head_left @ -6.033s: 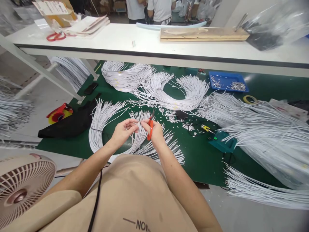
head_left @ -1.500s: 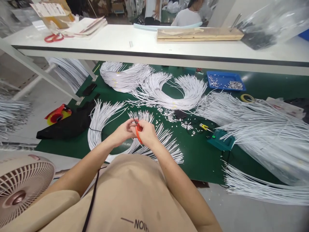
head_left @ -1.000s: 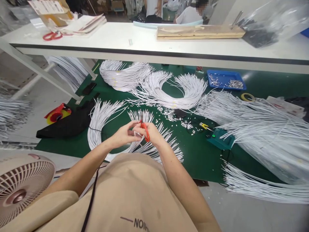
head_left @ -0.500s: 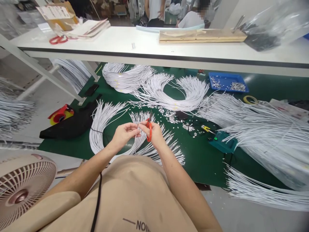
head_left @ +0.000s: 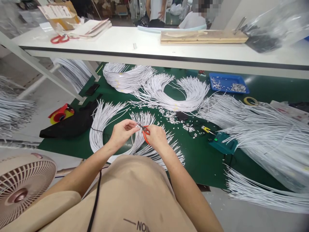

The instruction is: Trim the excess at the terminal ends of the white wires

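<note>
My right hand (head_left: 156,137) grips a pair of red-handled scissors (head_left: 146,134), whose dark blades point left toward my left fingertips. My left hand (head_left: 123,132) is closed in a pinch in front of the blades; a white wire seems to be in it, though its end is too small to make out. Just behind and below both hands lies a bundle of white wires (head_left: 142,120) with its cut ends fanned upward. The same wires curve round to a second fan of ends (head_left: 100,119) at the left, and more loose wires (head_left: 173,148) spread under my right wrist.
Small metal terminals (head_left: 170,116) lie scattered beyond my hands. A blue tray (head_left: 228,87) holds more. White wire bundles (head_left: 190,103) cover the back and right of the green table. A teal device (head_left: 223,141) sits right, a tape dispenser (head_left: 61,113) left, a fan (head_left: 21,193) near my left arm.
The scissors have swung from pointing upward in my right hand to pointing left, blades at my left fingertips. My right hand has turned over; my left hand has barely moved.
</note>
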Demonstrator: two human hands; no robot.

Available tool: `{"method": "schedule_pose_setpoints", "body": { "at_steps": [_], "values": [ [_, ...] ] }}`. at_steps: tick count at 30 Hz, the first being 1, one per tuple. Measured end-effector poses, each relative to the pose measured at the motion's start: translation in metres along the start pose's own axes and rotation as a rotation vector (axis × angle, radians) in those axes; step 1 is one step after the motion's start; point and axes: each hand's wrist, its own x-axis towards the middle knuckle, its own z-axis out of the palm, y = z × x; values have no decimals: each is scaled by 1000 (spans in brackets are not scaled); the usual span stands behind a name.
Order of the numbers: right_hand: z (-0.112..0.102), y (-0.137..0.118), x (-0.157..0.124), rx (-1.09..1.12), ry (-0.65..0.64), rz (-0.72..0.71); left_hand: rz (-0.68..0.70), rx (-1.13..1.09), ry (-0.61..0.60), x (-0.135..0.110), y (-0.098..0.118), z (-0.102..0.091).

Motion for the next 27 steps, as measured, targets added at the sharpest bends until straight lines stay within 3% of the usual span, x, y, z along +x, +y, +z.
{"method": "schedule_pose_setpoints", "body": {
  "at_steps": [2, 7, 13, 20, 27],
  "values": [
    [-2, 0, -1, -34, 4, -3, 28, 34, 7, 0, 0, -1],
    [-2, 0, -2, -51, -12, 5, -5, -35, -118, 0, 4, -2],
    [-3, -2, -5, -63, 20, 18, -14, -24, -79, 2, 5, -3],
    [-2, -3, -4, -70, 5, -20, -65, -119, -117, 0, 9, -4],
    [-1, -4, -4, -81, 17, -46, 76, 8, -89, -2, 7, -4]
  ]
}}
